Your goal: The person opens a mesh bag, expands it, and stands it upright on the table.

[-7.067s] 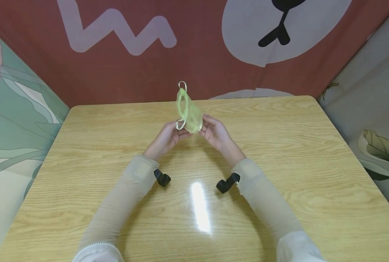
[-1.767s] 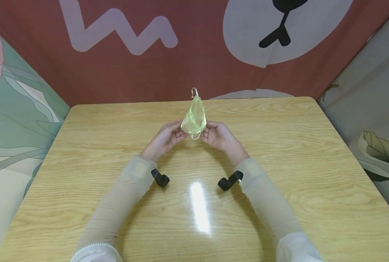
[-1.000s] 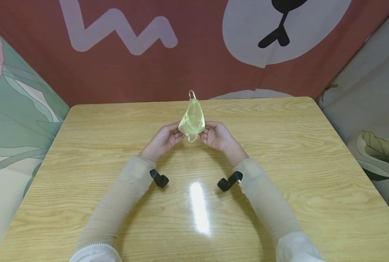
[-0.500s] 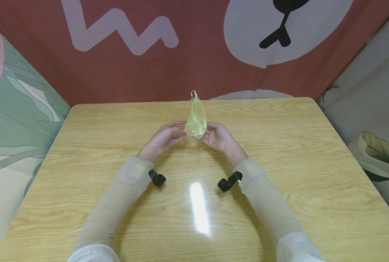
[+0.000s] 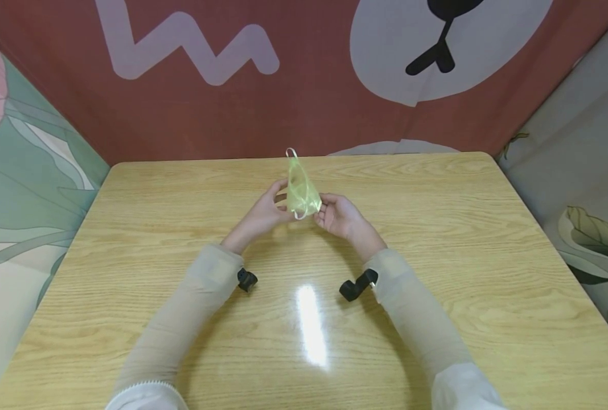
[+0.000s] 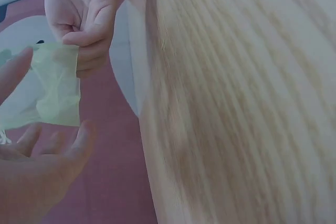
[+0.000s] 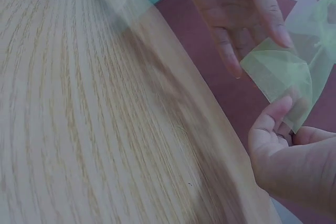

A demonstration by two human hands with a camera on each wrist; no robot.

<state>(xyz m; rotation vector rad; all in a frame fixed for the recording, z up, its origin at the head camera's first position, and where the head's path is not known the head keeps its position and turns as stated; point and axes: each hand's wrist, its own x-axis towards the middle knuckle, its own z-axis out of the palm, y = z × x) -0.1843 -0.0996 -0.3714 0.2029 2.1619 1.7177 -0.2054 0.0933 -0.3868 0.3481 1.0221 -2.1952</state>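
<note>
A sheer yellow-green organza drawstring pouch (image 5: 302, 196) with white cord loops is held above the table near its far edge. My right hand (image 5: 342, 217) pinches one corner of the pouch between thumb and fingers, as the right wrist view shows on the pouch fabric (image 7: 278, 74). On the other side my left hand (image 5: 263, 219) has its fingers and thumb spread around the pouch. In the left wrist view a gap shows between the left fingers (image 6: 79, 145) and the pouch's lower edge (image 6: 50, 90). One cord loop sticks up at the top, another hangs at the bottom.
The light wooden table (image 5: 437, 228) extends below both forearms, with a bright glare streak (image 5: 311, 324) in the middle. Behind its far edge hangs a red printed cloth (image 5: 309, 102). Patterned cloths flank both sides. A small black camera (image 5: 246, 280) sits at the left wrist.
Earlier both hands held the pouch and turned it about. Since half a second ago the left fingers have spread apart and the pouch's top has tipped left. The right hand has stayed nearly still.
</note>
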